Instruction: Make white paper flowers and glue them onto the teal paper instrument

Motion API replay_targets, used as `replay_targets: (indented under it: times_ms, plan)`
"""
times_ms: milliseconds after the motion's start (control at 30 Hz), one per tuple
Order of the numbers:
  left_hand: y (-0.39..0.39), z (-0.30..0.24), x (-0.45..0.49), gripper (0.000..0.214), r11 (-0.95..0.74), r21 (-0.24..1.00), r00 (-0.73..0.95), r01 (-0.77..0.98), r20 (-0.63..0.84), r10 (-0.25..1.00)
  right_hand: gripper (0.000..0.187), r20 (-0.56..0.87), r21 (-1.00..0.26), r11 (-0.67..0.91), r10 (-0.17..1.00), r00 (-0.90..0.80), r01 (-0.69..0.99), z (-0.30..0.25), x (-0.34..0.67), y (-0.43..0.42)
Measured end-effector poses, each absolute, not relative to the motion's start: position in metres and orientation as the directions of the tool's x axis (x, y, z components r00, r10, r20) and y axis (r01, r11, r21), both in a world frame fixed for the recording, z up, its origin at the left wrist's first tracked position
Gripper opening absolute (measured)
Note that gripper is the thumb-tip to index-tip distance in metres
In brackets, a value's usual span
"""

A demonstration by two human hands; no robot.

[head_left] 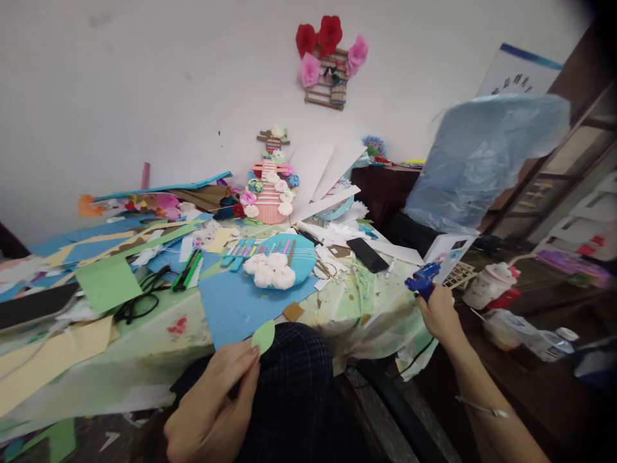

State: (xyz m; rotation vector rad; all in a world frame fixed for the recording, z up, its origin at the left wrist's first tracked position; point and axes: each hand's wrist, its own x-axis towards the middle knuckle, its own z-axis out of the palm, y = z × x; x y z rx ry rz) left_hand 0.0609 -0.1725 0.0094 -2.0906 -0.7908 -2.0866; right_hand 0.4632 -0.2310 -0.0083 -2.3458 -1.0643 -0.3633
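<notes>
My left hand (216, 402) hovers over my lap at the table's near edge, fingers pinched on a small green paper leaf (263, 336). Off the table's right corner, my right hand (438, 315) is closed round a blue glue gun (423, 280) whose dark cord hangs down from it. On the table ahead lies a blue round paper piece (299, 254) bearing three white paper flowers (270, 269) and coloured sticks, resting on a blue sheet (236, 305).
The table (187, 328) is strewn with coloured paper scraps, black scissors (139, 299), green-handled tools (186, 270), a dark phone (367, 254) and a pink flower craft (270, 186). A plastic-wrapped bundle (482, 154) and containers (486, 286) stand at right. Paper flowers (330, 58) hang on the wall.
</notes>
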Motion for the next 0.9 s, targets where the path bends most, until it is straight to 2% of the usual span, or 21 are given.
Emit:
replay_targets:
  times_ms: [100, 233, 367, 467, 500, 567, 633, 733, 900]
  plan:
    - [-0.171, 0.01, 0.061, 0.024, -0.846, 0.282, -0.09, 0.453, 0.958, 0.272, 0.036, 0.385, -0.355, -0.633, 0.571, 0.725, 0.688, -0.011, 0.502, -0.214]
    - [-0.168, 0.007, 0.058, 0.022, -0.808, 0.329, -0.171, 0.488, 0.944, 0.281, 0.033, 0.328, -0.367, -0.686, 0.536, 0.778, 0.628, -0.007, 0.524, -0.198]
    - [-0.154, -0.001, 0.049, 0.014, -0.73, 0.453, -0.227, 0.512, 0.891, 0.393, 0.034, 0.354, -0.431, -0.657, 0.507, 0.786, 0.618, 0.005, 0.509, -0.188]
    - [-0.136, -0.007, 0.043, 0.008, -0.641, 0.611, -0.259, 0.465, 0.786, 0.561, 0.034, 0.355, -0.504, -0.507, 0.616, 0.703, 0.699, 0.015, 0.478, -0.165]
    - [-0.13, -0.007, 0.041, 0.01, -0.62, 0.67, -0.261, 0.408, 0.737, 0.624, 0.029, 0.328, -0.534, -0.434, 0.684, 0.651, 0.726, 0.018, 0.465, -0.153]
    - [-0.118, -0.004, 0.04, 0.013, -0.587, 0.766, -0.253, 0.26, 0.641, 0.724, 0.03, 0.265, -0.613, -0.315, 0.782, 0.564, 0.725, 0.022, 0.439, -0.123]
    - [-0.108, 0.001, 0.04, 0.016, -0.544, 0.828, -0.239, 0.136, 0.56, 0.793, 0.031, 0.187, -0.708, -0.251, 0.835, 0.518, 0.66, 0.023, 0.412, -0.087]
    - [-0.096, 0.008, 0.039, 0.019, -0.462, 0.886, -0.217, 0.032, 0.457, 0.862, 0.033, 0.02, -0.845, -0.246, 0.872, 0.488, 0.474, 0.02, 0.376, -0.036]
    - [-0.077, 0.011, 0.031, 0.019, -0.352, 0.93, -0.203, -0.103, 0.326, 0.923, 0.033, -0.199, -0.946, -0.278, 0.905, 0.376, 0.167, 0.007, 0.332, 0.014]
